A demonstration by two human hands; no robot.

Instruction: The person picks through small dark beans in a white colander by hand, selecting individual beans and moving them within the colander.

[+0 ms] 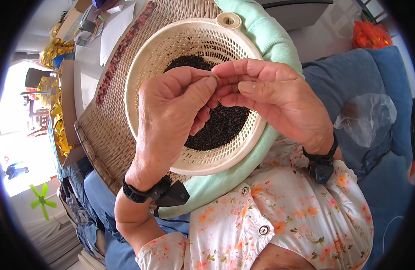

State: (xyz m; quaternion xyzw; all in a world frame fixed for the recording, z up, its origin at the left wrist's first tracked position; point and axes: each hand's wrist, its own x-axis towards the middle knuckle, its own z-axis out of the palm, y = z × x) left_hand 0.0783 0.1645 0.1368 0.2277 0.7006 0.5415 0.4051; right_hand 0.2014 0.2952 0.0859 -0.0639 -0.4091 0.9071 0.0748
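A round cream plastic basket (153, 50) with slotted walls rests on a woven straw mat, and small dark berries or seeds (221, 131) cover part of its bottom. Above it my left hand (177, 98) has its thumb and index fingertip pressed together; whether something tiny is between them cannot be told. My right hand (275, 91) meets it at the fingertips, its fingers loosely curled and its thumb near them. What the right hand may hold is hidden. Both wrists wear black bands with small black devices.
The woven mat (126, 84) lies below the basket, with mint-green cloth (275, 37) along its right and near sides. A blue sofa (342, 74) holds a clear plastic bag (369, 118). At the left stands a cardboard box (69, 104) with gold foil; white paper (116, 33) lies behind the mat.
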